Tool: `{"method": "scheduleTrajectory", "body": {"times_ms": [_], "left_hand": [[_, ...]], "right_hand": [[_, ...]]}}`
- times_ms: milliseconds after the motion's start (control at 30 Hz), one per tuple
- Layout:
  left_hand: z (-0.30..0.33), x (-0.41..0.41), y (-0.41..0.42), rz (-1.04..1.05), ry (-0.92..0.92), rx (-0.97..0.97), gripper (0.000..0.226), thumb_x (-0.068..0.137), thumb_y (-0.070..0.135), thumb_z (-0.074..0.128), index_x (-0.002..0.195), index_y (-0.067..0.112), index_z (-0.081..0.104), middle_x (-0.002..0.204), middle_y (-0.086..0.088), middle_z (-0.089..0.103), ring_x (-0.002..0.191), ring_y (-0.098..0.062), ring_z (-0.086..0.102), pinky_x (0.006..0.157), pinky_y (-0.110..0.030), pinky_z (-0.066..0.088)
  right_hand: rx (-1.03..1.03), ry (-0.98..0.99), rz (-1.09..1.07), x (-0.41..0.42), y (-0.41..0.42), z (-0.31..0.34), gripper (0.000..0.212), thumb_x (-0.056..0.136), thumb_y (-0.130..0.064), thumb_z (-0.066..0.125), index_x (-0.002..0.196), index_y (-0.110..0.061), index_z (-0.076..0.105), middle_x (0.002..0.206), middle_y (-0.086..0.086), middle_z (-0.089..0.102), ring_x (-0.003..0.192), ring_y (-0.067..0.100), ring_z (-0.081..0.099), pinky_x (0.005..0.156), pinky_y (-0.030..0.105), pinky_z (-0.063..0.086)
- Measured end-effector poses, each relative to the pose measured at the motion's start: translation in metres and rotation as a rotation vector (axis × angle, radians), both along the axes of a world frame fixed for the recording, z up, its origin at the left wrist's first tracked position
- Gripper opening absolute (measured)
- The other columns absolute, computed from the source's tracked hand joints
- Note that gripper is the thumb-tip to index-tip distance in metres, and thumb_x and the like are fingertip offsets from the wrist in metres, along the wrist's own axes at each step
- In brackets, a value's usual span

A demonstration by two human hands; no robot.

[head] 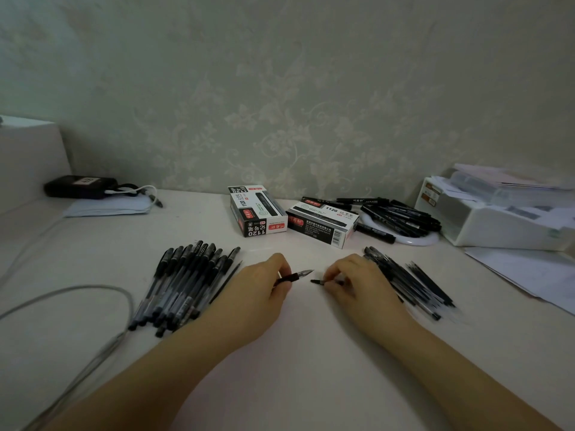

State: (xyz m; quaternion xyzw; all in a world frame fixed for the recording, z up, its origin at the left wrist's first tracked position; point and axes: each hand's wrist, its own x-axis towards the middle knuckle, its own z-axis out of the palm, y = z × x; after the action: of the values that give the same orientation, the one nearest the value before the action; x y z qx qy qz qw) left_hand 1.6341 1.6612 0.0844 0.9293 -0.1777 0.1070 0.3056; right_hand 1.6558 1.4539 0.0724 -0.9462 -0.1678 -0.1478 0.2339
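My left hand (pixel 264 293) grips an uncapped black pen (pixel 295 275), its metal tip pointing right over the white table (pixel 295 353). My right hand (pixel 351 284) pinches a small black pen part (pixel 317 281), maybe a cap, pointing left toward the tip; a short gap separates the two. A pile of capped black gel pens (pixel 186 284) lies left of my left hand. Another pile of thin black pens or refills (pixel 410 281) lies right of my right hand.
Two black-and-white pen boxes (pixel 258 214) (pixel 322 223) stand behind my hands. Black markers (pixel 401 216) lie on a white round thing at the back right, beside a white tray of papers (pixel 497 219). A grey cable (pixel 93 293) loops at left; a black case (pixel 79 186) sits far left.
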Motion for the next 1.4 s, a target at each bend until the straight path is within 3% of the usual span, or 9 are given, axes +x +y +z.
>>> {"method": "scheduleTrajectory", "body": {"times_ms": [67, 233, 667, 833, 967, 1267, 1400], "left_hand": [[0.002, 0.0, 0.001, -0.002, -0.013, -0.001, 0.005, 0.098, 0.026, 0.049, 0.102, 0.024, 0.051, 0.079, 0.008, 0.056, 0.067, -0.007, 0.051, 0.06, -0.023, 0.042], [0.003, 0.001, 0.004, 0.008, -0.012, 0.013, 0.006, 0.097, 0.028, 0.052, 0.102, 0.027, 0.055, 0.088, 0.009, 0.06, 0.079, -0.006, 0.056, 0.074, -0.031, 0.051], [0.002, 0.004, 0.007, -0.006, -0.03, -0.003, 0.007, 0.096, 0.028, 0.053, 0.101, 0.031, 0.057, 0.088, 0.01, 0.059, 0.076, -0.004, 0.055, 0.068, -0.022, 0.047], [0.004, 0.001, 0.003, -0.085, -0.06, 0.018, 0.005, 0.096, 0.031, 0.054, 0.101, 0.033, 0.056, 0.088, 0.012, 0.057, 0.078, -0.001, 0.052, 0.066, -0.016, 0.041], [0.007, -0.001, 0.002, -0.108, -0.075, 0.022, 0.01, 0.096, 0.03, 0.055, 0.103, 0.029, 0.062, 0.09, 0.011, 0.059, 0.082, -0.003, 0.052, 0.074, -0.022, 0.045], [0.009, -0.003, -0.004, -0.102, -0.132, 0.086, 0.015, 0.096, 0.03, 0.053, 0.104, 0.024, 0.064, 0.093, 0.008, 0.06, 0.085, -0.008, 0.052, 0.079, -0.028, 0.044], [0.011, -0.007, -0.005, -0.126, -0.149, 0.042, 0.011, 0.096, 0.029, 0.054, 0.1, 0.023, 0.062, 0.088, 0.008, 0.059, 0.081, -0.006, 0.052, 0.074, -0.027, 0.044]], "right_hand": [[0.02, -0.009, 0.048, 0.0, 0.0, 0.0, 0.007, 0.096, -0.022, 0.059, 0.098, -0.025, 0.065, 0.1, -0.012, 0.059, 0.095, 0.012, 0.052, 0.086, 0.031, 0.045], [0.194, -0.001, 0.149, -0.003, 0.001, 0.001, 0.01, 0.096, -0.019, 0.059, 0.098, -0.028, 0.064, 0.093, -0.017, 0.064, 0.09, 0.003, 0.057, 0.072, 0.01, 0.04], [0.287, -0.004, 0.147, -0.005, -0.001, 0.005, 0.013, 0.095, -0.018, 0.061, 0.099, -0.029, 0.068, 0.094, -0.018, 0.065, 0.087, 0.006, 0.057, 0.071, 0.015, 0.045], [0.271, 0.048, 0.24, -0.007, 0.003, 0.007, 0.013, 0.096, -0.022, 0.061, 0.1, -0.032, 0.068, 0.094, -0.016, 0.066, 0.087, 0.007, 0.059, 0.072, 0.015, 0.045], [0.313, 0.124, 0.281, -0.009, 0.002, 0.007, 0.012, 0.095, -0.024, 0.062, 0.098, -0.033, 0.069, 0.087, -0.017, 0.068, 0.082, 0.008, 0.062, 0.072, 0.021, 0.049], [0.421, 0.193, 0.309, -0.011, 0.001, 0.009, 0.01, 0.092, -0.018, 0.067, 0.092, -0.026, 0.073, 0.079, -0.008, 0.072, 0.074, 0.002, 0.064, 0.07, 0.012, 0.046], [0.503, 0.23, 0.334, -0.012, 0.001, 0.012, 0.009, 0.091, -0.015, 0.068, 0.094, -0.021, 0.074, 0.083, 0.0, 0.073, 0.079, 0.01, 0.069, 0.077, 0.022, 0.054]]}}
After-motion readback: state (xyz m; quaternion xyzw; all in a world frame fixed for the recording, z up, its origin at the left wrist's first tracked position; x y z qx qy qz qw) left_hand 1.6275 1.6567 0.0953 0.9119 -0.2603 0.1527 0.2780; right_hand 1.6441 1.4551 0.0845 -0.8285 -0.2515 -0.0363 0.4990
